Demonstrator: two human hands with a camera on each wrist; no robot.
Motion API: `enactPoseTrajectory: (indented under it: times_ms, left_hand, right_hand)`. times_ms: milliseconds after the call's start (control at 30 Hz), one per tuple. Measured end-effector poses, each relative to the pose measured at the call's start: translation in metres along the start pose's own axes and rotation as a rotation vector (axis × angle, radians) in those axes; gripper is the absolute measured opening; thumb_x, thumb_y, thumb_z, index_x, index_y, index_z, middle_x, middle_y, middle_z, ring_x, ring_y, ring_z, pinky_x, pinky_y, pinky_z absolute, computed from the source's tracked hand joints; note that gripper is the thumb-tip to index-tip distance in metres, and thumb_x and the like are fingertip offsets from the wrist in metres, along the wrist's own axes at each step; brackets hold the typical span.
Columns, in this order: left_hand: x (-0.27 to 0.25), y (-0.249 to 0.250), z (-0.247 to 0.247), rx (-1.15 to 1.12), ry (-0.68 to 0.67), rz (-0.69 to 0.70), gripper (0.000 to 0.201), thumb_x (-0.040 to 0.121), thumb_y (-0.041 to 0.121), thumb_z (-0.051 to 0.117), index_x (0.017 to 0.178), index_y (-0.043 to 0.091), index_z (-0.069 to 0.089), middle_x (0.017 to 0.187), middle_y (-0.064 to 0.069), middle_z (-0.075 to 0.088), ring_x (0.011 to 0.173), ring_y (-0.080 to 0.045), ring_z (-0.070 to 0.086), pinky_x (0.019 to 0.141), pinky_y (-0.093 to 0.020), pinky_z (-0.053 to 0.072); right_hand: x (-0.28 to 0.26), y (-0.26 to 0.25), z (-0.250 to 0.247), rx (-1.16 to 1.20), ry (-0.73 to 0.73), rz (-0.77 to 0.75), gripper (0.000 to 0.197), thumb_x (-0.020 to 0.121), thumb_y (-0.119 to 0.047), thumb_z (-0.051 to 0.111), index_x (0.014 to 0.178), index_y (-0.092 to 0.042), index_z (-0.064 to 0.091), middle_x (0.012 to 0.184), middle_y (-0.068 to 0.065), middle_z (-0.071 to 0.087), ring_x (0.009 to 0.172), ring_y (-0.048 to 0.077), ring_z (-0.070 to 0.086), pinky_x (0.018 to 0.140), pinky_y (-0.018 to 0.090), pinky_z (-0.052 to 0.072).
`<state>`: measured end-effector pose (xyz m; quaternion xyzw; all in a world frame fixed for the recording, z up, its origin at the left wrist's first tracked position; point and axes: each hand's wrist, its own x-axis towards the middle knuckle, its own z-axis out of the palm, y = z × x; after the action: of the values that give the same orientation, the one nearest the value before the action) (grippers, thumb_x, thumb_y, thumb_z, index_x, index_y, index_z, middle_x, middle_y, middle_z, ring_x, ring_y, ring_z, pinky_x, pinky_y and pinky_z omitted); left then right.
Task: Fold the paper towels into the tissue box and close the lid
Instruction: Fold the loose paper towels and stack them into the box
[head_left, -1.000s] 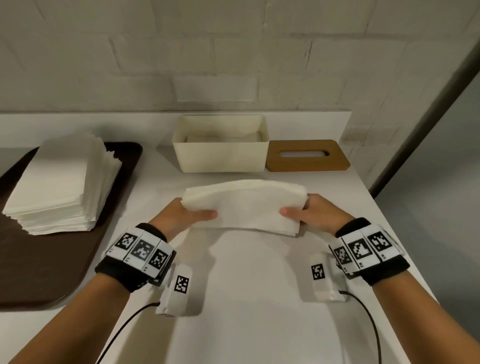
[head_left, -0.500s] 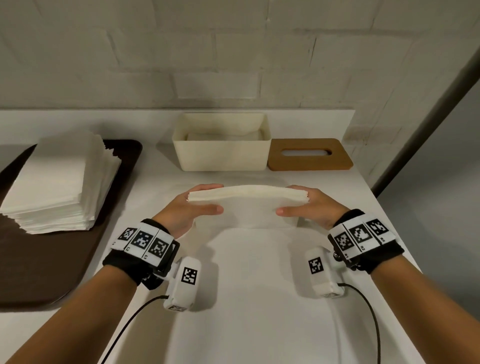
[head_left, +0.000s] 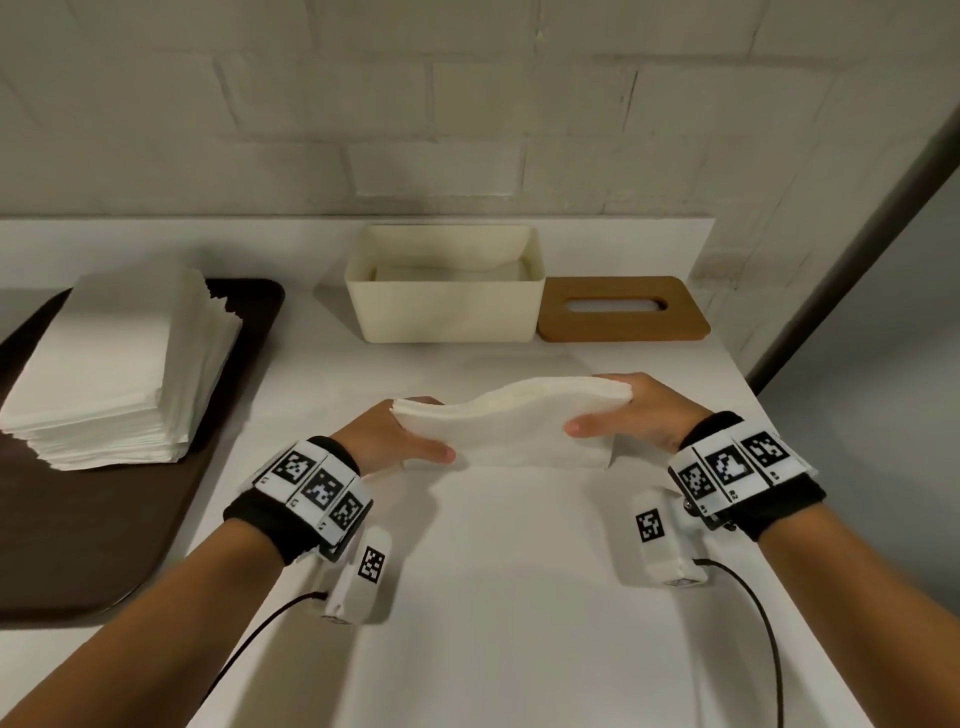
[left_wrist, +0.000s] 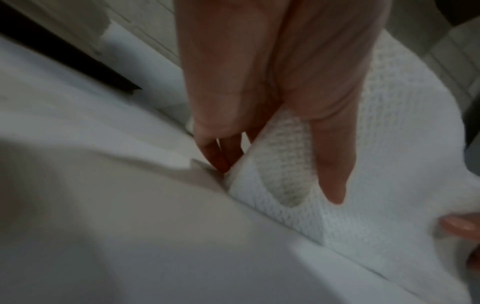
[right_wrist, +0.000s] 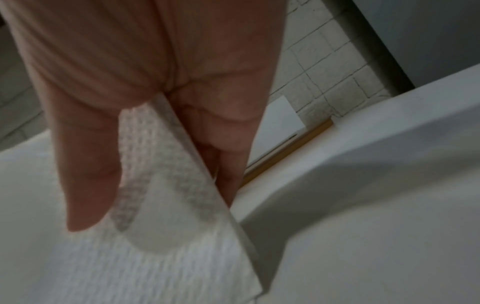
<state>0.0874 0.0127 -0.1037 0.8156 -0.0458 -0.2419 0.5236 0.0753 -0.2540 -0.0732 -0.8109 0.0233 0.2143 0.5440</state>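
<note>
Held at mid-frame above the white table (head_left: 519, 597): a folded wad of paper towels (head_left: 511, 421) — left hand (head_left: 387, 441) pinching its left end, thumb on top, right hand (head_left: 641, 415) pinching the right end. Above it, the open tissue box (head_left: 444, 306), some towels already inside; wooden lid (head_left: 623, 310) just right, lying flat. At left, stacked towels (head_left: 114, 369) on a dark tray (head_left: 93, 519).

Soft, even indoor light, faint shadows under the wrists; wide-angle bending at edges; both wrist views dim, blurred.
</note>
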Motion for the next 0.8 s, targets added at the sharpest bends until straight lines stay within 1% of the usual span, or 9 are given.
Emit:
enactPoseTrajectory:
  times_ms: [100, 167, 200, 367, 467, 533, 600, 700, 800]
  left_hand:
    - [0.003, 0.004, -0.002, 0.02, 0.065, -0.032, 0.034, 0.067, 0.017, 0.081, 0.098, 0.021, 0.067, 0.098, 0.0, 0.071, 0.094, -0.018, 0.065, 0.091, -0.028, 0.049]
    - [0.001, 0.009, -0.004, -0.033, 0.097, -0.024, 0.027, 0.071, 0.017, 0.079, 0.095, 0.02, 0.067, 0.097, 0.001, 0.071, 0.093, -0.017, 0.066, 0.089, -0.022, 0.051]
    - [-0.002, 0.013, -0.004, -0.091, 0.106, -0.014, 0.022, 0.075, 0.014, 0.075, 0.095, 0.018, 0.066, 0.094, 0.002, 0.07, 0.092, -0.017, 0.065, 0.084, -0.019, 0.052]
    - [-0.011, 0.032, -0.007, -0.54, 0.09, 0.024, 0.018, 0.085, 0.005, 0.059, 0.097, 0.018, 0.063, 0.091, 0.008, 0.074, 0.085, -0.008, 0.069, 0.064, -0.029, 0.06]
    - [-0.012, 0.057, -0.016, -0.541, 0.154, 0.045, 0.014, 0.087, 0.011, 0.058, 0.101, 0.013, 0.06, 0.103, 0.003, 0.065, 0.092, -0.008, 0.062, 0.056, -0.024, 0.059]
    - [-0.005, 0.076, -0.029, -0.515, 0.221, 0.078, 0.021, 0.086, 0.014, 0.06, 0.106, 0.009, 0.057, 0.104, 0.003, 0.061, 0.093, -0.007, 0.059, 0.055, -0.021, 0.058]
    - [0.003, 0.1, -0.049, -0.506, 0.29, 0.121, 0.017, 0.086, 0.014, 0.061, 0.103, 0.012, 0.057, 0.102, 0.002, 0.062, 0.093, -0.01, 0.059, 0.055, -0.02, 0.058]
    - [0.017, 0.13, -0.085, -0.494, 0.384, 0.162, 0.004, 0.087, 0.01, 0.06, 0.091, 0.01, 0.058, 0.097, -0.004, 0.064, 0.083, -0.017, 0.062, 0.059, -0.021, 0.059]
    - [0.036, 0.14, -0.114, -0.393, 0.462, 0.138, 0.022, 0.086, 0.005, 0.061, 0.105, -0.004, 0.058, 0.108, -0.015, 0.061, 0.091, -0.025, 0.062, 0.056, -0.019, 0.058]
  right_hand:
    - [0.003, 0.0, 0.0, 0.009, 0.016, 0.06, 0.036, 0.072, -0.006, 0.074, 0.104, -0.016, 0.061, 0.1, 0.004, 0.066, 0.103, 0.025, 0.06, 0.096, 0.039, 0.047]
    - [0.005, -0.002, -0.003, 0.029, 0.026, 0.065, 0.03, 0.074, -0.005, 0.073, 0.098, -0.016, 0.06, 0.1, 0.004, 0.065, 0.104, 0.025, 0.06, 0.097, 0.039, 0.047]
    - [0.004, -0.005, -0.005, 0.059, 0.036, 0.056, 0.026, 0.075, -0.004, 0.072, 0.095, -0.017, 0.06, 0.101, 0.005, 0.065, 0.102, 0.024, 0.061, 0.095, 0.037, 0.049]
    - [-0.004, -0.02, -0.006, 0.358, 0.019, -0.024, 0.014, 0.085, -0.006, 0.059, 0.093, -0.016, 0.063, 0.093, -0.001, 0.069, 0.084, 0.011, 0.065, 0.071, 0.023, 0.057]
    - [-0.004, -0.047, -0.007, 0.296, 0.001, -0.061, 0.012, 0.087, -0.013, 0.058, 0.098, -0.012, 0.062, 0.094, 0.01, 0.07, 0.075, 0.019, 0.068, 0.067, 0.029, 0.058]
    - [0.002, -0.071, -0.014, 0.26, 0.037, -0.1, 0.014, 0.089, -0.013, 0.057, 0.101, -0.007, 0.059, 0.09, 0.015, 0.068, 0.063, 0.019, 0.068, 0.061, 0.027, 0.058]
    - [0.013, -0.098, -0.022, 0.276, 0.089, -0.158, 0.02, 0.089, -0.012, 0.056, 0.108, -0.005, 0.055, 0.087, 0.011, 0.065, 0.058, 0.015, 0.068, 0.055, 0.023, 0.059]
    - [0.047, -0.131, -0.029, 0.262, 0.219, -0.195, 0.038, 0.089, -0.012, 0.057, 0.125, -0.003, 0.049, 0.112, 0.009, 0.061, 0.095, 0.025, 0.064, 0.074, 0.029, 0.059]
    - [0.087, -0.148, -0.03, 0.077, 0.378, -0.19, 0.047, 0.085, -0.011, 0.061, 0.129, 0.0, 0.047, 0.13, 0.016, 0.055, 0.118, 0.033, 0.054, 0.1, 0.041, 0.046]
